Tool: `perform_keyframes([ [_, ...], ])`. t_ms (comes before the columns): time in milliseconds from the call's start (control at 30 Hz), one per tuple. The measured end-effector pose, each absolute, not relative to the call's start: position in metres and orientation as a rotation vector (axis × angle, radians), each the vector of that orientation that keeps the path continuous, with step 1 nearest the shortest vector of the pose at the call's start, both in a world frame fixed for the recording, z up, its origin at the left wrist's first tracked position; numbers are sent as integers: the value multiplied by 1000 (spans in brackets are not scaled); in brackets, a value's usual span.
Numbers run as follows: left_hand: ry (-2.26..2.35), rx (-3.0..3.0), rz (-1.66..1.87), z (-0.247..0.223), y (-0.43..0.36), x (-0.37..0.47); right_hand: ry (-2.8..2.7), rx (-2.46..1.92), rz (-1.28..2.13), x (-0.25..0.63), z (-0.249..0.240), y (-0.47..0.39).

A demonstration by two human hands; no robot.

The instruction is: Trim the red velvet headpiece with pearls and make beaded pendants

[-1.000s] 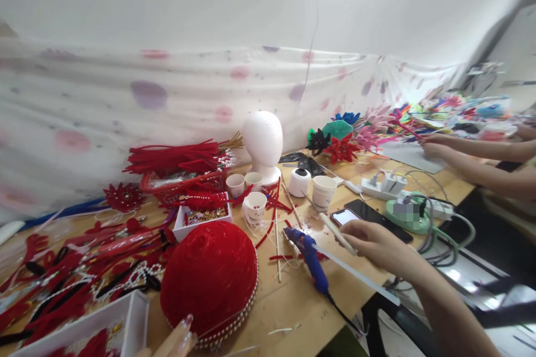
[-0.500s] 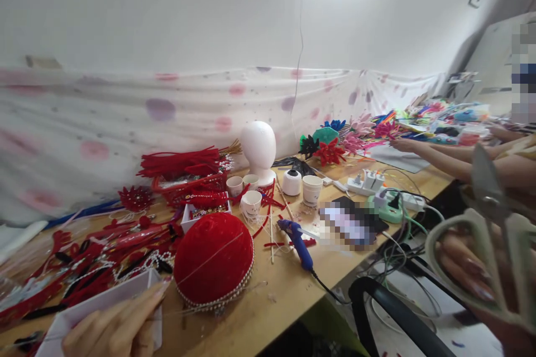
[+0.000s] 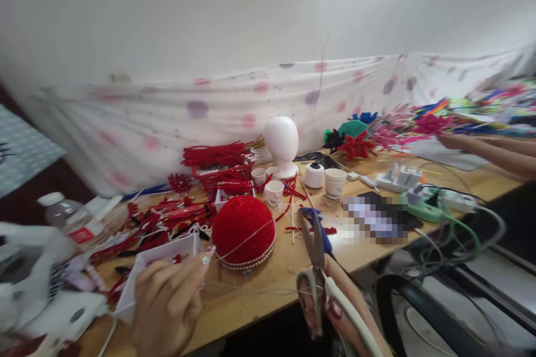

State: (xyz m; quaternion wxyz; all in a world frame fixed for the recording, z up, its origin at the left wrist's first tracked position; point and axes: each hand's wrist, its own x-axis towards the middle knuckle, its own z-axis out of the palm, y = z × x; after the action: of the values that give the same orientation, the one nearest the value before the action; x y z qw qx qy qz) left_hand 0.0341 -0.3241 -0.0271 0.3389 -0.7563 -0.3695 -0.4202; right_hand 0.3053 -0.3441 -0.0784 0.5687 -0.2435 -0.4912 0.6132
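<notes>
the scissors (image 3: pixel 319 245) have swung from the frame's right edge to lower right of centre, my right fingers (image 3: pixel 342 321) closed round their handles (blades barely parted). my left fingers (image 3: pixel 184 284), nearly together, pinch thread (image 3: pixel 251 237) crossing the red cap (image 3: pixel 238 217), lower centre; cutting now looks within reach.

Red dome (image 3: pixel 240 226) mid-frame is super bright, with pearly white beads (image 3: pixel 253 262) along the edge. Scissors (image 3: pixel 318 259) lower right: grey blades, off-white handles. Glue gun (image 3: pixel 326 241)'s blue. Backdrop sheet (image 3: pixel 228 97)? White with pink and purple blotches.
</notes>
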Motion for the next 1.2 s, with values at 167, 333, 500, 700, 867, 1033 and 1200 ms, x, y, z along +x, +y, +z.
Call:
perform_keyframes([
  [167,-887,-1958,-985,-30,-320,46,-1269,-587,1562,290,-88,-325],
  [333,-857,-2109,-1055,-40,-317,56,-1387,-677,1506,283,-75,-323],
  [500,-785,-2205,-1021,-40,-318,62,-1410,-741,1557,268,-67,-322],
  [700,-783,-2239,-1015,-33,-321,56,-1391,-771,1650,257,-70,-322],
  [867,-967,-2341,-1163,-39,-320,48,-1366,-592,1782,262,-72,-317],
  [1033,-912,-2391,-1189,-39,-323,51,-1352,-531,1840,263,-76,-312],
  [1200,-909,-2460,-1205,-36,-328,58,-1295,-559,1865,258,-84,-309],
])
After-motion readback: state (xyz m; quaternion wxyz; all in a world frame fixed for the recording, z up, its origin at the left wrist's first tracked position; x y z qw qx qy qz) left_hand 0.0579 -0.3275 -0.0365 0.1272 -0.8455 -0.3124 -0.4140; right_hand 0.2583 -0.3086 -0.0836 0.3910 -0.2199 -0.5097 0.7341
